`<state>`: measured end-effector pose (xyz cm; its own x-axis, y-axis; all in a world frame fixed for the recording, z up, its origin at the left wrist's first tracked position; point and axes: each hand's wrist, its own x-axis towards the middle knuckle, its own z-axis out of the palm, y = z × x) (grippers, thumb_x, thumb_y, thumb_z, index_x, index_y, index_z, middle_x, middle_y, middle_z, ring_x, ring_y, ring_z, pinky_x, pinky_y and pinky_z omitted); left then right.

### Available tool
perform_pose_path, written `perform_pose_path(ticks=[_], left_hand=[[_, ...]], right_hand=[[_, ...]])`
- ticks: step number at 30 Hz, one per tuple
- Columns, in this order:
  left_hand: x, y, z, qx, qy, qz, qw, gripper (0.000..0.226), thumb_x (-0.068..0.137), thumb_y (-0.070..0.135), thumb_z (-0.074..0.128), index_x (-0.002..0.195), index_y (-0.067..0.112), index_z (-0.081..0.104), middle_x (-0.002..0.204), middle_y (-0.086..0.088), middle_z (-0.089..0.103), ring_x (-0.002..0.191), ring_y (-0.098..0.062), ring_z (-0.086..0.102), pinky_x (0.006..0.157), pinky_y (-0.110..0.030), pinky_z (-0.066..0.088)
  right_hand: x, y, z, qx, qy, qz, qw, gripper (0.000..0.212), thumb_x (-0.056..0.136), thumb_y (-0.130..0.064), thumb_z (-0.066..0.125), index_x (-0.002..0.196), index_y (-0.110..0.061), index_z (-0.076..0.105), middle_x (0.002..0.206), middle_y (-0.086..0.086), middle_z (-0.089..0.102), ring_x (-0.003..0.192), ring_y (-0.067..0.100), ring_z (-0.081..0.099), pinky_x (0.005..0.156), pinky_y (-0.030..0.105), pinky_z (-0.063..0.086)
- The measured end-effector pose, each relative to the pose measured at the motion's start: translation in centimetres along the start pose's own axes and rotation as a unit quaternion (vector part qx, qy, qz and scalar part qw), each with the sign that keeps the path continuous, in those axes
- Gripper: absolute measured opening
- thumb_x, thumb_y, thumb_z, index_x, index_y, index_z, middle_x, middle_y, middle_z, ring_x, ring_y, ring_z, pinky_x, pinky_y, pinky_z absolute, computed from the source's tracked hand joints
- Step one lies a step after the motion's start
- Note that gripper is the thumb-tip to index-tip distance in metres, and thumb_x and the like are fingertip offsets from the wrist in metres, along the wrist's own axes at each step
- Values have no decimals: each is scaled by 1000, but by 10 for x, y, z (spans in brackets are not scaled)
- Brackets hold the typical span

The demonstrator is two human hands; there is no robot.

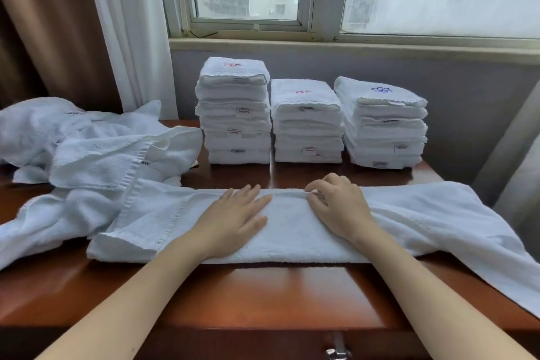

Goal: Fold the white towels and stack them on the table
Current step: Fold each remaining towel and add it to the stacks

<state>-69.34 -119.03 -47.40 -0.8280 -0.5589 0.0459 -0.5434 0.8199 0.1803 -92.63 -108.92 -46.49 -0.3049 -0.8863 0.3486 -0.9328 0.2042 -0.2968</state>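
A long white towel [292, 231] lies folded lengthwise across the wooden table [263, 295], its right end hanging off the table's edge. My left hand [233, 222] rests flat on the towel's middle with straight fingers. My right hand [336, 204] sits just to the right, its fingertips curled and pinching the towel's far folded edge. Behind stand three stacks of folded white towels: a tall left stack [235, 111], a middle stack [306, 123] and a right stack [382, 123].
A heap of unfolded white towels [87, 149] covers the table's left side. A window and sill run behind the stacks, and curtains hang at the far left. A drawer handle [337, 351] shows at the table's front.
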Motion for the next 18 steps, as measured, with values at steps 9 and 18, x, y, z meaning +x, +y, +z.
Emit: perform_pose_path(ticks=[9,18], left_hand=[[-44,15,-8,-29,-6,-2,1000,52,104,46,29,155,37,21,164,12,5,150,-1,-4,121,-26,-6],[-8,115,-9,-147,100,103,979,32,97,30,58,129,34,60,141,16,49,123,-5,51,100,-25,42]], right_hand=[[-44,-18,-13,3,-37,-8,999,31,100,-35,45,125,-32,63,114,-5,56,108,19,48,92,33,37],[-103,21,-68,-18,17,28,999,45,82,-10,57,124,-23,64,112,-4,64,107,20,57,84,32,45]])
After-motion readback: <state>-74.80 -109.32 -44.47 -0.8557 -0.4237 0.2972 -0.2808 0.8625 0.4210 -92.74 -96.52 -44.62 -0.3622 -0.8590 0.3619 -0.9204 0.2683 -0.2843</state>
